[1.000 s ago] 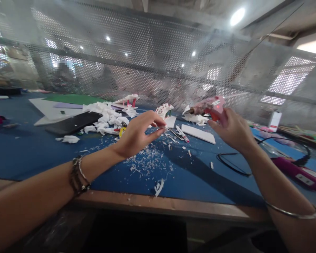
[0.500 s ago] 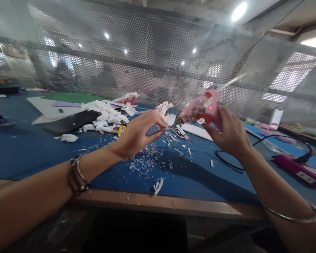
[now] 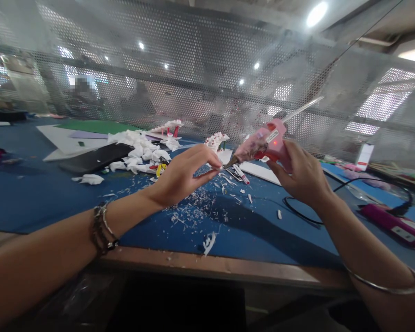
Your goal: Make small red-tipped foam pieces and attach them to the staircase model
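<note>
My right hand (image 3: 302, 173) is wrapped round the handle of a pink hot glue gun (image 3: 261, 140), raised above the table. A clear glue stick (image 3: 302, 109) sticks out of its back, and a red light glows on its side. The nozzle points down and left to the fingertips of my left hand (image 3: 190, 175). Thumb and finger of that hand are pinched together at the nozzle's tip; a tiny pale piece seems to be between them, too small to name. Behind the fingertips stands a white model piece with red dots (image 3: 217, 139).
White scraps and shavings (image 3: 193, 207) litter the blue tabletop (image 3: 263, 230). Crumpled white paper (image 3: 138, 147) lies beside a black flat case (image 3: 97, 158). A marker (image 3: 241, 174), a purple power strip (image 3: 396, 226) with a black cable, and a phone (image 3: 364, 156) are on the right. A perforated metal screen (image 3: 193, 69) stands behind.
Almost nothing differs. Both hands and the glue gun keep their places, with the nozzle still at the left fingertips; the whole view has shifted very slightly.
</note>
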Demonstrator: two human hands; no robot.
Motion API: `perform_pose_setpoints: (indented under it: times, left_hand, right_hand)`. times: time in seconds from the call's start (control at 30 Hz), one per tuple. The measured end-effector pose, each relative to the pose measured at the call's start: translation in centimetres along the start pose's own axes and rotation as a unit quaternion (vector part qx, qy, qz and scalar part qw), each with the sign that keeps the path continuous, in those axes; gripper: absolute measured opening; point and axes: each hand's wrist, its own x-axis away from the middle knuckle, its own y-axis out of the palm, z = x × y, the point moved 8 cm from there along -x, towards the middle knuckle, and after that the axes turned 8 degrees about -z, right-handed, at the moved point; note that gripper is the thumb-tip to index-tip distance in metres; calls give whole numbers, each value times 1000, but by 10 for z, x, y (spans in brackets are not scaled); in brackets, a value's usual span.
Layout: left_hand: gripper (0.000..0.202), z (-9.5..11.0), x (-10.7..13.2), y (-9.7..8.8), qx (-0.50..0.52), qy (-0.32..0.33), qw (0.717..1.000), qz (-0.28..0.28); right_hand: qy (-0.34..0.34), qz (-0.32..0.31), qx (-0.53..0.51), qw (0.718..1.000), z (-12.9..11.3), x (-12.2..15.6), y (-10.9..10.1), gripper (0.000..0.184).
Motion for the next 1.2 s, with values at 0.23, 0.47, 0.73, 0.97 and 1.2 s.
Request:
perform_pose_setpoints:
  times: [0.23, 0.47, 0.73, 0.97, 1.2]
  left_hand:
    - [5, 0, 1, 0, -8, -4, 1000, -5]
    - [5, -1, 0, 0, -6, -10, 1000, -4]
    - [2, -15, 3, -2, 37, -74, 996, 27]
    - [10, -43, 10, 7, 199, -213, 956, 38]
    - [13, -49, 16, 17, 271, -280, 921, 13]
  right_hand:
    - [7, -2, 1, 1000, 2, 0, 0, 35]
    - [4, -2, -3, 1000, 1, -1, 1, 35]
    - [21, -7, -15, 1000, 4, 0, -2, 33]
    - [90, -91, 7, 992, 29, -4, 5, 20]
    - [121, -394, -97, 906, 74, 20, 55, 29]
